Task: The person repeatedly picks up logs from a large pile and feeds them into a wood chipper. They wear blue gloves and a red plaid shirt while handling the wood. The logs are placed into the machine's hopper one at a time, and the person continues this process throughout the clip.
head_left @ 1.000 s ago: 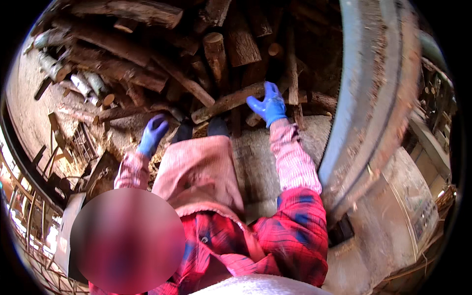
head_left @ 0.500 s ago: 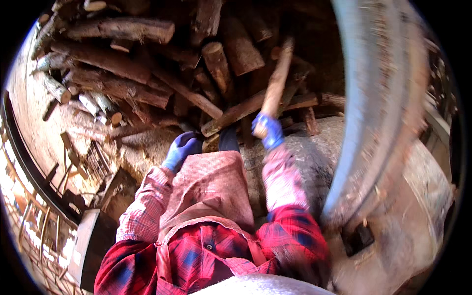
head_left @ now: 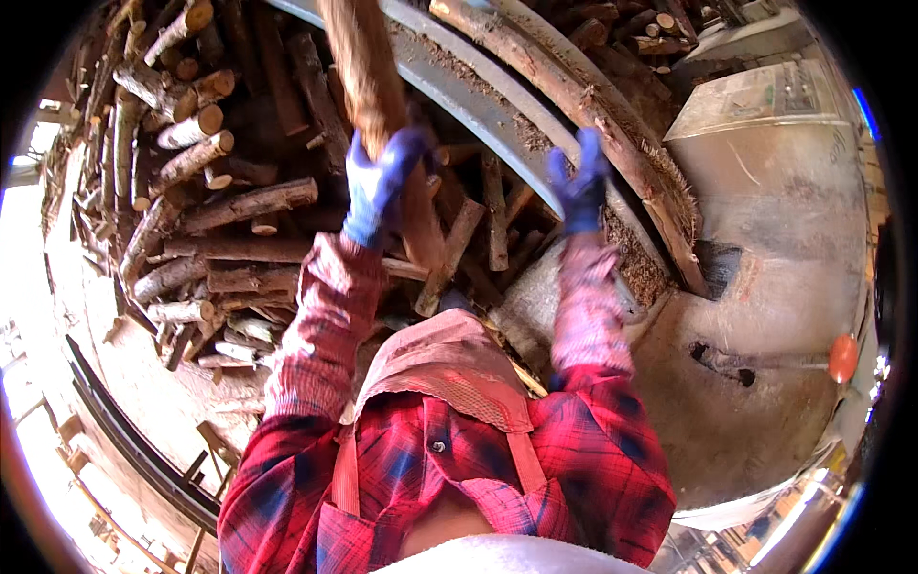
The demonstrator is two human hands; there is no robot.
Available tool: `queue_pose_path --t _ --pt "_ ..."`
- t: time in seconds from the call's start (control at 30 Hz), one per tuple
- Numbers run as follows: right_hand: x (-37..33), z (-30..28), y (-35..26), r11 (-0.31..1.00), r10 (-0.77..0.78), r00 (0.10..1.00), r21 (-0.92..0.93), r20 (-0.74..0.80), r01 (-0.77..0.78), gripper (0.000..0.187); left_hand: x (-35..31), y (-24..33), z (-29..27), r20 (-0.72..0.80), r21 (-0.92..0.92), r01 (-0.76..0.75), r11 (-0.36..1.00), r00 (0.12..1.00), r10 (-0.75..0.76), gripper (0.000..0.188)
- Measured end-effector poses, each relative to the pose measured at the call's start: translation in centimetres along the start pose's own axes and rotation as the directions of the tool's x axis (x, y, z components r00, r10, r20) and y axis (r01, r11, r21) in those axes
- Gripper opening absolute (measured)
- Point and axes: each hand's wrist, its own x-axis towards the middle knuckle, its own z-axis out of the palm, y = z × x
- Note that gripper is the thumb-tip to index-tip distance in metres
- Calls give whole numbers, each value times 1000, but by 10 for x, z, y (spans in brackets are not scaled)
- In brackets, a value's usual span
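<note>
My left hand [head_left: 381, 184], in a blue glove, is raised with its thumb and fingers around a thick brown log [head_left: 361, 62] that stands nearly upright in view. The log's upper part is blurred, and its lower end hangs above the woodpile. To the right, my right hand [head_left: 580, 184], also gloved in blue, is held up with its fingers apart and nothing in it. It is nearest to the edge of a long metal trough [head_left: 459, 100] with a blue side. Inside that trough lies a long, rough-barked log [head_left: 602, 124], just beyond my right fingers.
A big heap of cut logs [head_left: 249, 201] fills the left and far side. On the right stands a worn metal housing [head_left: 765, 182] with a dark opening beside the trough's end. A lever with a red-orange knob [head_left: 842, 358] sticks out at the far right.
My right hand has let go of the pale log it held and is now open by the trough. My left hand has risen from near my lap with a log. The view has shifted.
</note>
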Motion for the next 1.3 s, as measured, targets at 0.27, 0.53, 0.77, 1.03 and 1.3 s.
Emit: queue_pose_path --t 0.27,0.53,0.77,1.03,1.3 --pt "-15 -48 136 693 274 962 -692 -9 -203 66 61 19 137 295 459 -304 835 939 180 53" --pt "-37 -86 158 667 278 955 -736 98 -119 69 44 -159 84 241 701 276 657 776 -583 58" --pt "27 -113 -4 903 -251 959 -326 131 281 78 3 -57 30 219 976 -188 113 822 -526 61" --pt "-16 -11 -63 903 -356 603 428 714 27 77 47 113 -52 658 429 -810 -400 584 -475 71" --pt "147 47 -107 518 -189 972 855 137 -20 40 49 175 -25 466 805 -591 -50 578 670 54"
